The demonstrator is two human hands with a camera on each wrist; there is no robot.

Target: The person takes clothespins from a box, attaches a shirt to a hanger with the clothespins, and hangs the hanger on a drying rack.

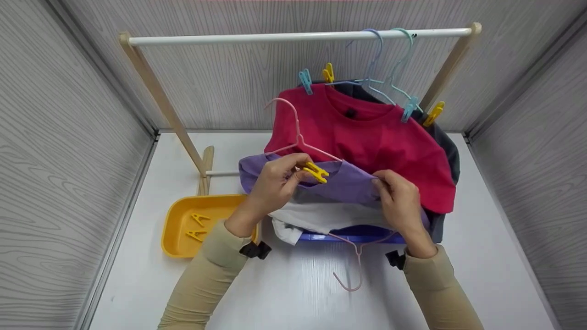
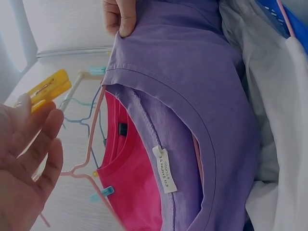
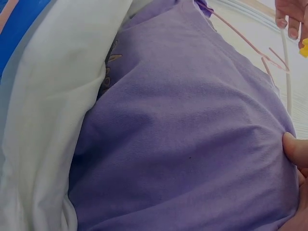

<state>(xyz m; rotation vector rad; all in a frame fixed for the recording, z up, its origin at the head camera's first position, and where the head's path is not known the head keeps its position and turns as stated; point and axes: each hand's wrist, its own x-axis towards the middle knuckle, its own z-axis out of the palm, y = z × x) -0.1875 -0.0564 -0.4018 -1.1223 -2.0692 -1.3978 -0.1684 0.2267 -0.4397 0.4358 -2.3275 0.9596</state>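
A purple T-shirt [image 1: 357,183] hangs on a pink hanger [image 1: 298,133], its neckline and white label [image 2: 165,169] showing in the left wrist view. My left hand [image 1: 279,183] pinches a yellow clothespin [image 1: 316,172] between thumb and fingers, held in front of the neckline. With thumb and fingers my right hand [image 1: 400,197] pinches the shirt's shoulder edge, right of the hanger's arm. White cloth [image 1: 330,215] and a second pink hanger [image 1: 358,256] lie below the purple shirt, over a blue basket [image 1: 316,237].
Behind, a red T-shirt [image 1: 312,110] and a dark garment [image 1: 451,142] hang from a white rail [image 1: 238,38] on hangers, with blue and yellow clothespins at the shoulders. At left stands a yellow tray [image 1: 172,229] containing yellow clothespins [image 1: 197,235].
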